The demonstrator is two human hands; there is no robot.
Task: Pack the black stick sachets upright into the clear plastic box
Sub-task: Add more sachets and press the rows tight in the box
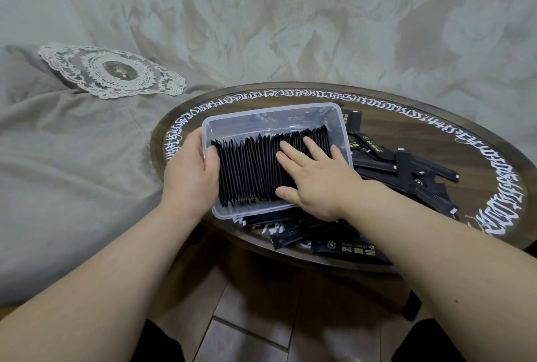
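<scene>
The clear plastic box (247,117) sits tilted on the round table, propped on loose sachets. Inside it stands a long row of black stick sachets (250,167), packed on edge from the left wall to about the right end. My left hand (190,171) grips the box's left wall, thumb over the rim against the first sachets. With straight fingers, my right hand (315,177) lies flat on the right part of the row, pressing on the sachet edges. Loose black sachets (406,170) lie in a heap to the right of the box and under its near edge.
The round dark wooden table (436,132) has a ring of white lettering around its rim. A grey-green bedspread surrounds it at left and behind, with a lace doily (113,71) at far left. Wooden floor shows below the table's near edge.
</scene>
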